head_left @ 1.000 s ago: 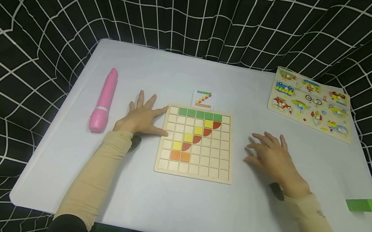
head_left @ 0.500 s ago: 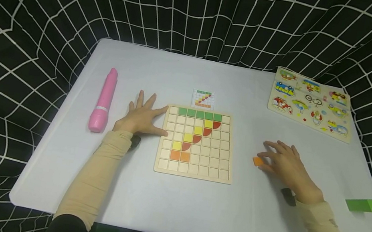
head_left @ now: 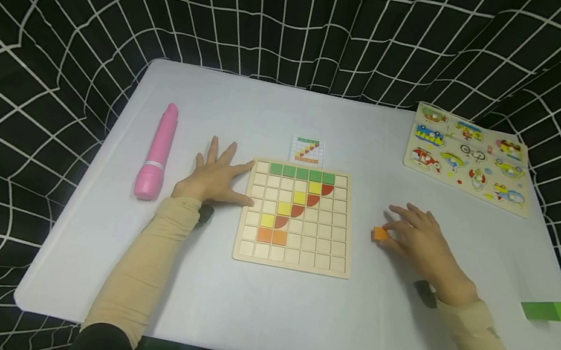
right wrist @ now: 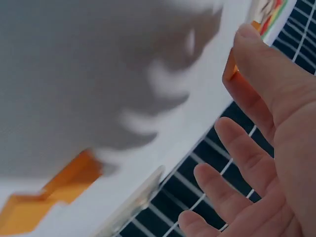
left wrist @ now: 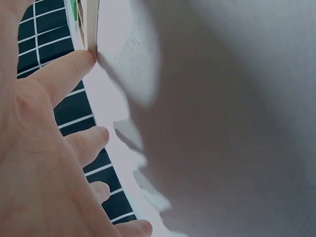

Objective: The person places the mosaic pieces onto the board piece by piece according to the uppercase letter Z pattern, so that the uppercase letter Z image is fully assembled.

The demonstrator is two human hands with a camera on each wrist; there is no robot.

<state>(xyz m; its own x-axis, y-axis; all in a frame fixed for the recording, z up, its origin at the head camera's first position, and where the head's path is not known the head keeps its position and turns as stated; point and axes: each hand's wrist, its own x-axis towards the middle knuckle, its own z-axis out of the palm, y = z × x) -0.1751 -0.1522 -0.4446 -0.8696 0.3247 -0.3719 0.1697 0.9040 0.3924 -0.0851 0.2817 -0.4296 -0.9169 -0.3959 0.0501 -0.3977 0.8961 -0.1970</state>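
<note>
A wooden grid board point(head_left: 314, 262) lies flat on the white table, carrying green, yellow and orange squares and red quarter-round pieces. My left hand point(head_left: 212, 179) is spread at its left side, with thumb and index finger touching the edge; the left wrist view has one fingertip against the board's side. To the right of the board, my right hand point(head_left: 423, 240) pinches an orange square block point(head_left: 380, 233) between thumb and index finger, other fingers loose. Two more orange blocks point(right wrist: 74, 178) lie on the table in the right wrist view; in the head view the right hand hides them.
A small pattern card point(head_left: 307, 150) lies behind the board. On the left is a pink microphone-shaped object point(head_left: 155, 155). A vehicle puzzle board point(head_left: 467, 159) occupies the back right, and green blocks point(head_left: 548, 310) stand near the right edge. Black netting-patterned cloth point(head_left: 304, 26) surrounds the table.
My right hand first drew back to the right and took hold of an orange block, then came slightly left toward the board with it. The left hand has stayed put.
</note>
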